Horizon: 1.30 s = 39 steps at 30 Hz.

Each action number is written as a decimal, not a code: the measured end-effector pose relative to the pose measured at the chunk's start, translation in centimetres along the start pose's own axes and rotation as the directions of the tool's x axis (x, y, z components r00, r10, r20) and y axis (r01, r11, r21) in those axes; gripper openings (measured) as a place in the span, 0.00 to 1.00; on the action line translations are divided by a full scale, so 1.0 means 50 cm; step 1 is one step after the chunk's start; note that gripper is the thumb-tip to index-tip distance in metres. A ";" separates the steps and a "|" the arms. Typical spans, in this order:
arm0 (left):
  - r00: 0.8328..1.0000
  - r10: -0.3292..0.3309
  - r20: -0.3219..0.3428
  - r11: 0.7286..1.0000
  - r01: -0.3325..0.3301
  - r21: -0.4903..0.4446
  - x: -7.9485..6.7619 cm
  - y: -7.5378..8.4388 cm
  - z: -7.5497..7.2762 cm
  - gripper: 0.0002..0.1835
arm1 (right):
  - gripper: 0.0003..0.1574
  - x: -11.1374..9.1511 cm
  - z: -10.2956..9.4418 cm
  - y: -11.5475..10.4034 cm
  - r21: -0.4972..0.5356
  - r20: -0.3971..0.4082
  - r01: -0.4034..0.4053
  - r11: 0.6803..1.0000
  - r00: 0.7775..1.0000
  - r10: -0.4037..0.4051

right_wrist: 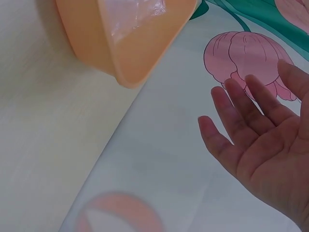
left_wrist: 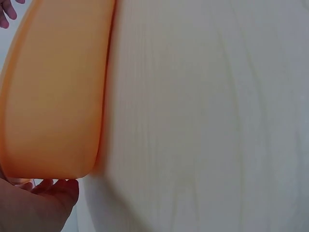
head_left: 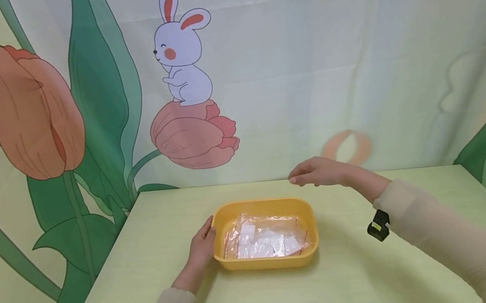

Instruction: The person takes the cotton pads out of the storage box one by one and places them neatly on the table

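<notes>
While against the left hand (head_left: 202, 246), yellow bin (head_left: 266, 263) apart from right hand (head_left: 320, 171).

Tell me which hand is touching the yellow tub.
The left hand, at the tub's left end; the right hand hangs in the air, apart from it.

1. Head view: bright, evenly lit; white glare on the plastic bags (head_left: 261, 243).
2. Soft shadows darken the table (head_left: 132, 286) beneath the basket (head_left: 268, 263) and right arm (head_left: 444, 233).
3. Left wrist view: dimmer, greyish; soft-edged shadow near the basket.
4. Right wrist view: dim; printed ring (right_wrist: 129, 204) blurry.
</notes>
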<state>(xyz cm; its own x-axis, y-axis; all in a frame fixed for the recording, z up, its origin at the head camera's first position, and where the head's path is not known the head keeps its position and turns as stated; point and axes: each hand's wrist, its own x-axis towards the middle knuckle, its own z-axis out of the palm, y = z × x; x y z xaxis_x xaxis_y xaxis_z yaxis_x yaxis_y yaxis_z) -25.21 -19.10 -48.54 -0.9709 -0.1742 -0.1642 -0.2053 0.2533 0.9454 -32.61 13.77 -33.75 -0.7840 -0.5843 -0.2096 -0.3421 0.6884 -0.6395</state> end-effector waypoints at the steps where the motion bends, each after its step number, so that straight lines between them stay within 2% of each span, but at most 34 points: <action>1: 1.000 -0.002 0.002 1.000 0.002 0.001 0.000 0.000 0.000 0.28 | 0.30 0.003 0.000 -0.001 0.002 0.009 -0.001 1.000 1.000 0.001; 12: 1.000 -0.022 0.004 1.000 0.022 0.006 0.002 -0.001 0.002 0.28 | 0.29 0.039 0.017 -0.015 0.036 0.109 -0.046 0.998 0.993 0.041; 23: 0.999 -0.035 -0.002 0.999 0.035 0.007 0.002 0.000 0.002 0.28 | 0.27 0.073 0.038 -0.033 0.013 0.188 -0.088 0.996 0.979 0.084; 32: 0.998 -0.063 0.002 0.998 0.063 -0.009 0.003 0.002 0.006 0.28 | 0.27 0.094 0.054 -0.041 0.032 0.218 -0.112 0.993 0.970 0.103; 39: 0.998 -0.060 0.009 0.998 0.060 -0.007 0.002 0.001 0.004 0.28 | 0.27 0.115 0.068 -0.041 0.054 0.230 -0.138 0.989 0.966 0.122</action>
<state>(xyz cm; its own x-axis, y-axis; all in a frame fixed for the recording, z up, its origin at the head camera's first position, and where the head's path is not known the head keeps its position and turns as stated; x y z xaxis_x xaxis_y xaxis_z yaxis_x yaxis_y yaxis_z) -25.32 -18.92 -48.57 -0.9579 -0.1802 -0.2235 -0.2626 0.2356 0.9357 -34.63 7.54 -36.15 -0.6798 -0.5789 -0.4503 -0.2024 0.7383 -0.6434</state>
